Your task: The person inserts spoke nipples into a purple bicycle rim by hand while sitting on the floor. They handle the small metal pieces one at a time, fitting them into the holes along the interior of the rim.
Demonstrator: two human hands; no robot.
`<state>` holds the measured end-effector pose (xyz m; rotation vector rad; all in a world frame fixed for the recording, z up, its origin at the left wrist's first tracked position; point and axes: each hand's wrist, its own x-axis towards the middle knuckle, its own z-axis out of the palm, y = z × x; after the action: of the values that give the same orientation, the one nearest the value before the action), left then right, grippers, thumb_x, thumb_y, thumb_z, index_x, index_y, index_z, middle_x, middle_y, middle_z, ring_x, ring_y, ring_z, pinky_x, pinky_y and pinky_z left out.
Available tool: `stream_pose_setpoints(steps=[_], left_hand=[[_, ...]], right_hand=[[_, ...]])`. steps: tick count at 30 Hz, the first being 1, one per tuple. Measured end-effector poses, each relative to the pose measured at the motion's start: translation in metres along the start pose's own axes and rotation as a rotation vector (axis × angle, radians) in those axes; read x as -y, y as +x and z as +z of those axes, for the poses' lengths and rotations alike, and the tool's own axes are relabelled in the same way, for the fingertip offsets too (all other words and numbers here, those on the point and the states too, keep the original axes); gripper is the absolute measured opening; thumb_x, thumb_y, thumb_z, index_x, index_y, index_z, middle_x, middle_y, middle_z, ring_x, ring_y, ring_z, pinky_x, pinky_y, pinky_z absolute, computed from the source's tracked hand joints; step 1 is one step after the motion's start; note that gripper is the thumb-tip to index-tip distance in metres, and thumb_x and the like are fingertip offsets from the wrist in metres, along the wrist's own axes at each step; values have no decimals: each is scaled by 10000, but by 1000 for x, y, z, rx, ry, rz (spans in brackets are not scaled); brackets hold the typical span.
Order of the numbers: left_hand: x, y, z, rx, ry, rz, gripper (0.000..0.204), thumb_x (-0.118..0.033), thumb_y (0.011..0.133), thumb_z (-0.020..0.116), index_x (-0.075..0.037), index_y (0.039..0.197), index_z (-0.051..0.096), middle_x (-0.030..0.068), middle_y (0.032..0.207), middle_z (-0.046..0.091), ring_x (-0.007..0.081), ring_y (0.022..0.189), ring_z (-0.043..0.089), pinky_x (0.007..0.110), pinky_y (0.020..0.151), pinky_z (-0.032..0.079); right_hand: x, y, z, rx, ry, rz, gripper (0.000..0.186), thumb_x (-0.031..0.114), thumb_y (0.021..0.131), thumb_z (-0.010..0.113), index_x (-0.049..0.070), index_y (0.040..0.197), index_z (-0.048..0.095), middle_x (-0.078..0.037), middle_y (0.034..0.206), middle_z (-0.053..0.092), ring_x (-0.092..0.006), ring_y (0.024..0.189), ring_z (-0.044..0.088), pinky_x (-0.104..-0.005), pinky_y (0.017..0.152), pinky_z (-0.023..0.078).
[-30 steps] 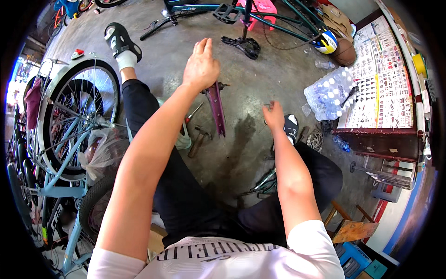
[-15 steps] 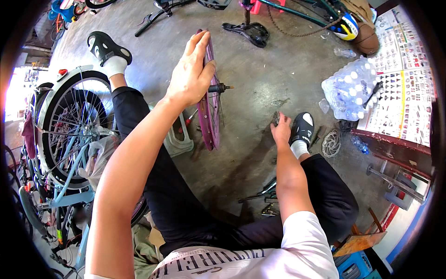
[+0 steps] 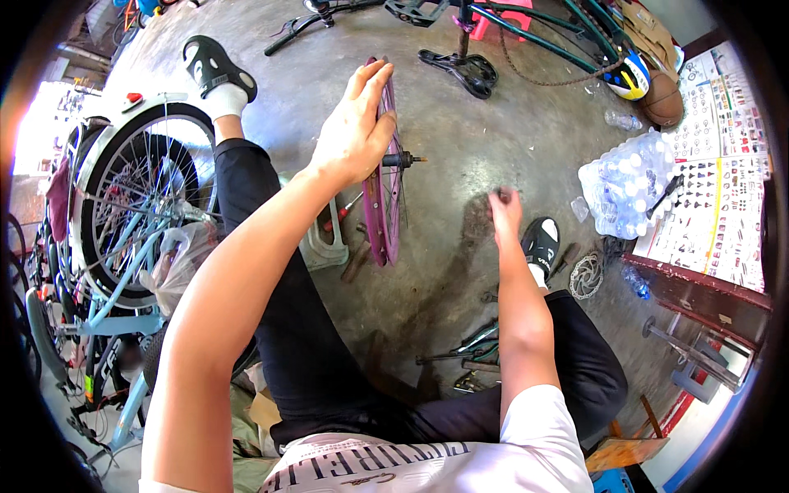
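My left hand (image 3: 353, 123) grips the upper part of a purple bicycle wheel rim (image 3: 390, 214), standing nearly edge-on on the floor between my legs, with a dark axle (image 3: 399, 159) sticking out to the right. My right hand (image 3: 504, 212) is low, right of the wheel and apart from it; its fingers are curled and blurred around something small and dark that I cannot make out. Behind the rim lie a grey angled part (image 3: 322, 242), a red-handled screwdriver (image 3: 333, 220) and a hammer (image 3: 355, 263).
Bicycles (image 3: 111, 320) crowd my left. A green bicycle frame (image 3: 530, 39) lies ahead. At right are a water-bottle pack (image 3: 625, 185), a brake disc (image 3: 585, 275) and a dark red cabinet (image 3: 699, 308) topped with chart sheets. Tools (image 3: 468, 349) lie beside my right leg.
The purple wheel, tilted low under my left hand a second ago, stands more upright. My right hand dropped toward the floor beside my foot, then rose slightly from half a second ago.
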<state>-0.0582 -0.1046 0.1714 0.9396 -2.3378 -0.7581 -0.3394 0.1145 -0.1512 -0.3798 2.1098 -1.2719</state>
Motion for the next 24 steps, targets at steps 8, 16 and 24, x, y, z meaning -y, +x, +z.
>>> stream_pose_setpoints(steps=[8,16,24], left_hand=[[6,-45,-11,-137,75,-78,772,-142,924,618,1,1612,297,301,1619,372,452,1540,326,457,1254,325],[-33,-103,20,-385,-198,-101,838,-161,800,784,21,1467,310,301,1502,357,517,1336,489,521,1092,465],[-3,-112,1,-490,-1440,-787,465,-345,1089,543,-34,1427,468,95,1261,651,182,1021,649,338,850,501]], right_hand=[[319,-125,96,471,588,-446,480,76,960,730,10,1402,557,-88,1260,587,-195,1019,693,-342,854,603],[386,-174,130,652,-19,-967,444,109,892,760,74,1317,637,-89,1115,732,-192,1008,728,-341,914,566],[351,-173,130,665,-186,-1083,442,86,839,767,40,1265,661,-103,1189,738,-264,1113,709,-392,1015,540]])
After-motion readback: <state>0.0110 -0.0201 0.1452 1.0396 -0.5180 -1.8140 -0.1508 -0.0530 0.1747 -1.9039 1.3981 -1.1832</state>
